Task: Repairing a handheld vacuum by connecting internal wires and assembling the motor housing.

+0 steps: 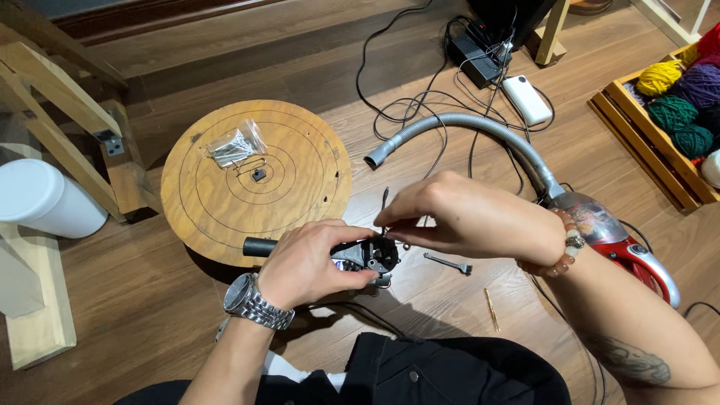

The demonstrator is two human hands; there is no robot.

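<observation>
Insp. note, head view, person seated on wood floor (150, 300).

Left hand (311, 262): wrapped around a black handheld power tool (360, 255), fingers curled tight on the body, wristwatch on the wrist. Tool lies roughly level, its handle end resting over the edge of a round plywood disc (255, 176), its head end pointing right and held just above the floor in front of the lap.

Right hand (465, 217): fingers pressed together, pinching a thin dark bit or pin (385, 206) that stands near-upright at the tool's head. Bead bracelet on that wrist. Whether the bit is seated in the head or only touching it: cannot tell, fingers cover the joint.

Progress, as judged: fitting work at the tool head is in hand, not shown finished. A small metal key or wrench (448, 263) lies on the floor just right of the head, untouched, so tightening appears undone. A slim brass-coloured pin (491, 309) lies nearby, also unused.

On the disc: clear bag of screws (236, 145), unopened as far as seen, and a small black part (259, 175). Pencilled rings on the disc; no fixings driven that I can make out.

Periphery: red handheld vacuum (622, 240) with grey hose, crate of yarn balls (675, 112), white bin (41, 199).
</observation>
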